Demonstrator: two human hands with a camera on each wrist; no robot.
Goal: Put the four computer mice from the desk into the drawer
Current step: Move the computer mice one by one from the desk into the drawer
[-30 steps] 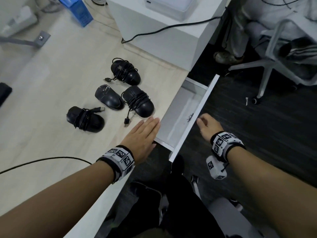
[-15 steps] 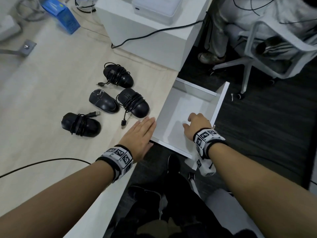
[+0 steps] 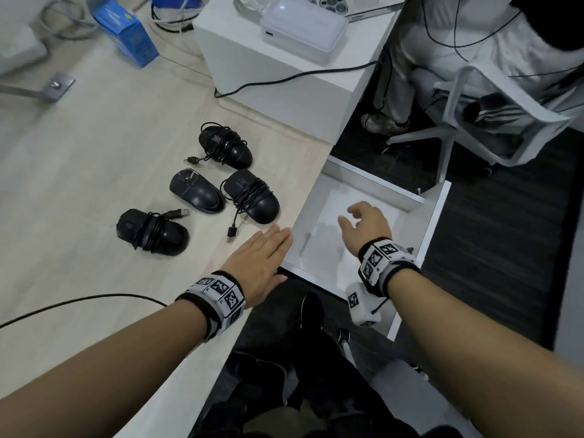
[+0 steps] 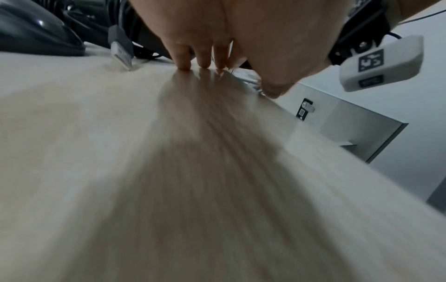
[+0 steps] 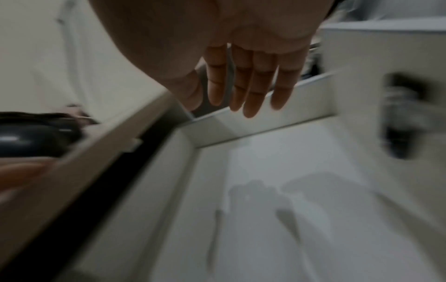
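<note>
Since half a second ago, I note the right hand (image 3: pixel 366 227) has lifted off the drawer floor and now hangs over the open drawer (image 3: pixel 433 213), fingers loosely spread and holding nothing; the right wrist view, though blurred, confirms straight fingers (image 5: pixel 251 91) above the white drawer bottom. I see the drawer itself slightly further out than a second ago. My left hand (image 3: pixel 259 260) has not shifted: it lies flat at the desk (image 3: pixel 79 184) edge, fingers straight and together, fingertips (image 4: pixel 183 63) pressing the wood in the left wrist view. All four computer mice are on the desk, none in the drawer. I record the far mouse (image 3: pixel 226 148) wrapped in its cable, the bare mouse (image 3: pixel 196 191) without visible cable, the right mouse (image 3: pixel 254 197) cable-wrapped and nearest the left fingertips, and the near-left mouse (image 3: pixel 151 232) with its USB plug (image 3: pixel 180 213) sticking out. Beyond them I see a white box (image 3: pixel 284 74) carrying a white device (image 3: pixel 303 26), and a blue carton (image 3: pixel 126 30) at the desk's far side.
</note>
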